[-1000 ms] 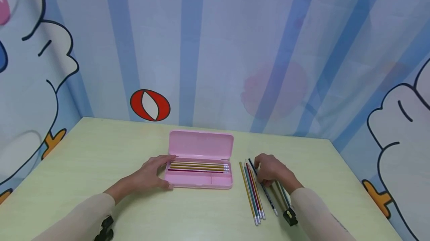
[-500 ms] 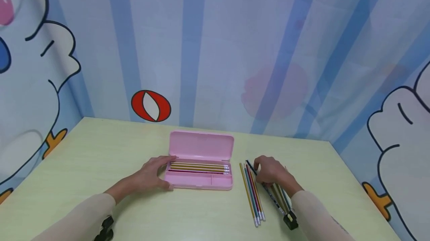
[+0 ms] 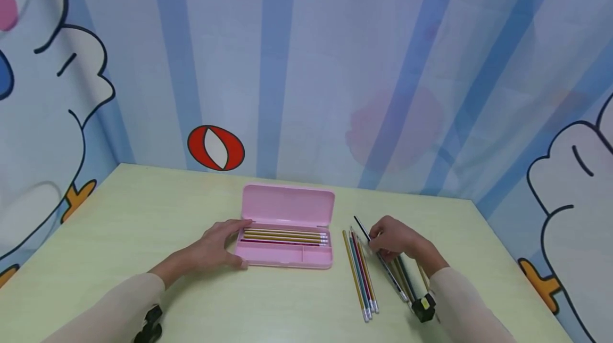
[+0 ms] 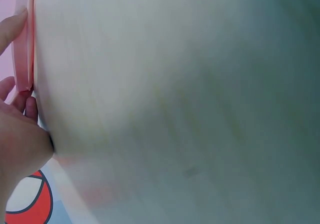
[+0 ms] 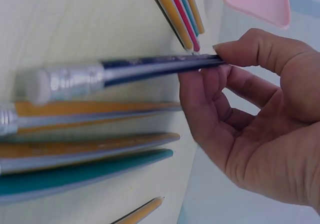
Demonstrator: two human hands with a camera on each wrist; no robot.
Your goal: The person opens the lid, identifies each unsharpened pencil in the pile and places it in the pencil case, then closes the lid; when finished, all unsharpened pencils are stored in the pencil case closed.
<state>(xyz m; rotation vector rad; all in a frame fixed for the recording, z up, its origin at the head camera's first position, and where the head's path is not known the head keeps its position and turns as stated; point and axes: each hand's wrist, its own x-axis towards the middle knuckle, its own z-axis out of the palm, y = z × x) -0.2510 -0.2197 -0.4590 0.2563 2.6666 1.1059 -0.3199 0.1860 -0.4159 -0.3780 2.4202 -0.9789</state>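
An open pink pencil case (image 3: 270,255) lies on the table, its lid raised at the back and several pencils (image 3: 282,235) in its rear compartment. My left hand (image 3: 215,245) holds the case's left end, thumb at the front and fingers at the back; the left wrist view shows the thumb on the case wall (image 4: 24,49). My right hand (image 3: 396,236) pinches a dark blue pencil (image 5: 145,70) between thumb and fingers, its silver eraser end toward me. In the right wrist view the pencil is held above other pencils on the table.
Several pencils (image 3: 360,276) lie side by side between the case and my right hand. More pencils (image 5: 90,146) lie beneath that hand, partly hidden by it in the head view. A small black device (image 3: 423,308) sits at the right wrist. A patterned curtain (image 3: 316,77) stands behind the table.
My right hand has moved slightly right with the dark blue pencil, which has shifted away from the row of pencils. The left hand stays at the case.
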